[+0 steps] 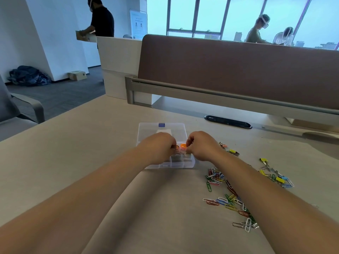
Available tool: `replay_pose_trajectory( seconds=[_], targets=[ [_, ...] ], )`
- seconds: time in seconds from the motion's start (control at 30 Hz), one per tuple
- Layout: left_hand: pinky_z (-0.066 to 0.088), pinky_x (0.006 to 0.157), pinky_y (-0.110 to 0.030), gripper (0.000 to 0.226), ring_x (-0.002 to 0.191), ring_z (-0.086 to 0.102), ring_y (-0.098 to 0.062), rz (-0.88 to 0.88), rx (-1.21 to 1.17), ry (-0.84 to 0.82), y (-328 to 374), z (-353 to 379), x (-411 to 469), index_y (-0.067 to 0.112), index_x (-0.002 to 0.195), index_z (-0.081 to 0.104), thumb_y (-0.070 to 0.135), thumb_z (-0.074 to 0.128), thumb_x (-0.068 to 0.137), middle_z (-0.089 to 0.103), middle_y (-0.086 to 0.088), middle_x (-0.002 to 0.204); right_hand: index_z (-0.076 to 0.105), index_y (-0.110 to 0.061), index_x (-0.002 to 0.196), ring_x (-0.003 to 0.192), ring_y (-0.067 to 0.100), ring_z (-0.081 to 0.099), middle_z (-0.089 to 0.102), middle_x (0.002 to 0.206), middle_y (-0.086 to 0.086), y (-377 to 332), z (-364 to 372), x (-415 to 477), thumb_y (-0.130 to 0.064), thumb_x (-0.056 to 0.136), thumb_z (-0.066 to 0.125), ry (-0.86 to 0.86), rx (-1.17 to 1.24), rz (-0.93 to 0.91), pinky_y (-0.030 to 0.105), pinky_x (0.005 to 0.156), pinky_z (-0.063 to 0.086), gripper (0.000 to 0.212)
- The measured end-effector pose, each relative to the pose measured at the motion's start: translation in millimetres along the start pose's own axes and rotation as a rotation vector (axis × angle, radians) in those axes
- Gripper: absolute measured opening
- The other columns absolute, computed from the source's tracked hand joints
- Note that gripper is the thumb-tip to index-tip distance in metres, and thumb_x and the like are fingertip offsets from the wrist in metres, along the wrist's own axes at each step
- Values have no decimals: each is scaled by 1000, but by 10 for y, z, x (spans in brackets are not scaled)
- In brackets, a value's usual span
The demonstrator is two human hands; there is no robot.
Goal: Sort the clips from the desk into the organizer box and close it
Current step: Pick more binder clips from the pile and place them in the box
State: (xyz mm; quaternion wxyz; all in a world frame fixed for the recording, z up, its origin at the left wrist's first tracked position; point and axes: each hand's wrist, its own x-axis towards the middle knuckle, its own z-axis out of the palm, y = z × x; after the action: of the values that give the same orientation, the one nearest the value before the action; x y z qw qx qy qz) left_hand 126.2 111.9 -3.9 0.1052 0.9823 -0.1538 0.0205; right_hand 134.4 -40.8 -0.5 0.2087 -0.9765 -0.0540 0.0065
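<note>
Clear organizer box (180, 163) with purple latch (161, 124); orange clip (183, 146) inside; multicoloured paper clips (215, 177); yellow binder clips (263, 159); beige desk (73, 153).

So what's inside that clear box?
An orange clip and some paper clips show mid-box, between the left hand and right hand. The hands cover most other compartments of the clear box.
</note>
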Motion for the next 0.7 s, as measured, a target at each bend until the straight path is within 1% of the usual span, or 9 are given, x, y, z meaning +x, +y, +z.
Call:
replay_pose_trajectory(
  seconds=[0.07, 0.17, 0.33, 0.4, 0.47, 0.53, 0.6, 0.63, 0.7],
  targets=[
    [46, 85, -25, 18, 83, 61, -18, -8, -6, 1, 10, 0, -6, 21, 100, 71, 25, 54, 96, 67, 1, 96, 68, -13, 104, 85, 16, 55, 63, 99, 3, -3, -7, -13, -12, 89, 67, 1, -20, -20, 25, 72, 41, 15],
    [46, 91, -26, 19, 84, 60, -17, -8, 9, 4, 23, -2, -17, 20, 102, 71, 24, 53, 96, 67, 0, 99, 68, -16, 105, 85, 14, 54, 63, 103, 2, -5, -14, -18, -14, 90, 67, 9, -57, -40, 24, 73, 40, 15],
    [46, 90, -26, 19, 83, 59, -17, -14, 11, -12, 39, -10, -25, 20, 103, 70, 23, 52, 97, 67, 0, 98, 65, -16, 107, 85, 16, 53, 62, 102, 1, -6, -24, -28, -12, 89, 68, 9, -100, -56, 25, 73, 39, 18],
    [47, 90, -27, 16, 84, 59, -18, -7, 16, -14, 50, -18, -24, 20, 103, 67, 20, 52, 96, 66, -1, 99, 62, -15, 106, 84, 16, 54, 63, 102, 4, -9, -29, -37, -15, 89, 68, 3, -97, -51, 25, 71, 40, 18],
    [46, 91, -27, 10, 86, 56, -18, -17, -20, -3, 44, -36, -29, 22, 103, 58, 18, 53, 95, 61, 2, 100, 56, -16, 107, 78, 15, 52, 61, 97, 4, -4, -51, -44, -16, 90, 66, 27, -60, -47, 22, 65, 39, 19],
    [45, 86, -27, 16, 87, 51, -18, -26, -84, -16, 28, -69, -40, 25, 105, 44, 19, 54, 93, 51, 3, 99, 49, -16, 104, 72, 12, 49, 56, 89, 2, 13, -94, -49, -13, 91, 60, 65, -5, -34, 23, 57, 36, 17],
    [44, 79, -26, 18, 86, 50, -19, -32, -153, -27, 17, -99, -64, 22, 109, 42, 18, 50, 93, 51, 0, 102, 52, -14, 103, 73, 13, 50, 58, 91, 5, 30, -135, -52, -10, 93, 53, 79, 8, -32, 24, 57, 37, 11],
    [45, 78, -27, 18, 87, 51, -20, -17, -129, -19, 13, -116, -58, 21, 110, 42, 17, 49, 94, 52, -2, 104, 56, -13, 103, 76, 15, 52, 61, 96, 7, 35, -150, -51, -9, 94, 50, 82, 3, -39, 25, 60, 39, 11],
    [44, 85, -28, 20, 92, 49, -21, -54, -84, -11, 8, -131, -70, 25, 106, 40, 14, 52, 94, 47, 1, 105, 66, -13, 108, 86, 19, 58, 67, 104, 9, 35, -165, -61, -10, 96, 50, 91, 13, -60, 26, 70, 44, 20]
  ],
)
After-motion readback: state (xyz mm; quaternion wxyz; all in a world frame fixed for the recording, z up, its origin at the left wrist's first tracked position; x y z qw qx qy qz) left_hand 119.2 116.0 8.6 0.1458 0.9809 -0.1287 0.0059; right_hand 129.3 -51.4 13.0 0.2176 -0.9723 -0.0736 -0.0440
